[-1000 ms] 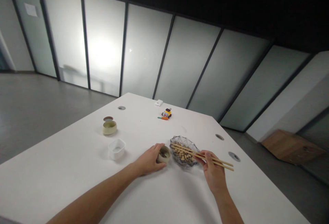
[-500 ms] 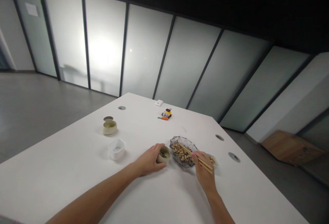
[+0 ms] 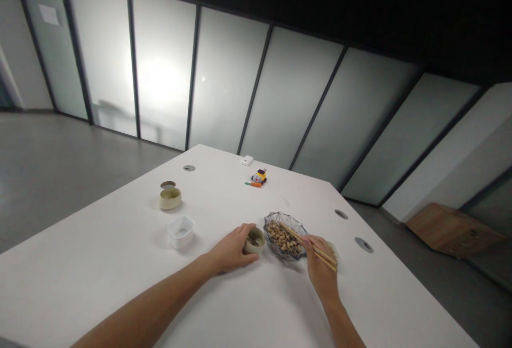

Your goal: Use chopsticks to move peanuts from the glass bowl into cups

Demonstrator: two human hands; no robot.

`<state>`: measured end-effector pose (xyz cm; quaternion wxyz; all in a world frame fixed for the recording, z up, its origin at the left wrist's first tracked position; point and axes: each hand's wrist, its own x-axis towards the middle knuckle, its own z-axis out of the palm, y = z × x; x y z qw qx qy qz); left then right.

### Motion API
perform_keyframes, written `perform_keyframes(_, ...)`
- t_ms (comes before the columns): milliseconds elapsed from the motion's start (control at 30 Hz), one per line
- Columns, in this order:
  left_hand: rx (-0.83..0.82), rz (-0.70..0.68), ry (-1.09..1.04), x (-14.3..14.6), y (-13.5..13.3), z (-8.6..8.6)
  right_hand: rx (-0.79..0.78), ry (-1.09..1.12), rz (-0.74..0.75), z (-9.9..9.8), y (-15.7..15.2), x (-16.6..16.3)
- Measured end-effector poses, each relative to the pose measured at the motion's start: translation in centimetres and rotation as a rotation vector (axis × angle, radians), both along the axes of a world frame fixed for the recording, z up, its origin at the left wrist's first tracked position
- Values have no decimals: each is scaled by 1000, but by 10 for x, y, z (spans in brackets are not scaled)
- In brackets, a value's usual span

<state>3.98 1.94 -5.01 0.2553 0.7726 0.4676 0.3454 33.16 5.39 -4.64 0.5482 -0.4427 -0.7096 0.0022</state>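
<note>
My left hand (image 3: 236, 248) is wrapped round a small pale green cup (image 3: 258, 248) standing on the white table (image 3: 228, 305). A few dark bits lie inside that cup. Just right of it sits a clear, scalloped glass bowl (image 3: 272, 219) filled with brown nuts or seeds (image 3: 283, 239). My right hand (image 3: 320, 262) grips a pair of wooden chopsticks (image 3: 294, 233), their tips in among the nuts. Whether the tips pinch a piece is too small to tell. Behind my right hand, a white dish (image 3: 334, 252) is partly hidden.
Toward the left stand an empty white square container (image 3: 181, 237), a green bowl (image 3: 170, 201) and a small brown-rimmed round item (image 3: 168, 184). Farther back lie a toy car (image 3: 260, 176), a toy carrot (image 3: 253, 184) and a white case (image 3: 247, 160). Round grommets (image 3: 364, 245) dot the tabletop.
My right hand has shifted slightly to the right with the chopsticks, covering more of the white dish. The left hand stays on the cup.
</note>
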Motion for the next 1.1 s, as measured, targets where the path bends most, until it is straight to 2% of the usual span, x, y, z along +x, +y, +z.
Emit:
perform_keyframes(200,-5,-2,6,-1,-1,0,-20,-19,56,-2,2,-1)
perform_keyframes(567,1,2,13,0,-2,2,-26,-9,26,0,-1,-2)
perform_keyframes(700,6,5,11,0,-1,2,-28,52,-6,6,-3,0)
perform_keyframes(800,-3,9,6,-1,-1,1,-105,199,-38,10,-4,5)
perform_keyframes(867,-4,10,8,-1,-1,1,-197,397,16,13,-4,8)
perform_keyframes(967,1,6,8,-1,-1,0,-271,705,193,16,-3,11)
perform_keyframes(1033,0,6,11,-1,-1,0,-274,794,290,17,-2,10)
perform_keyframes(1100,-2,6,14,-1,-1,1,-293,759,356,16,-3,7)
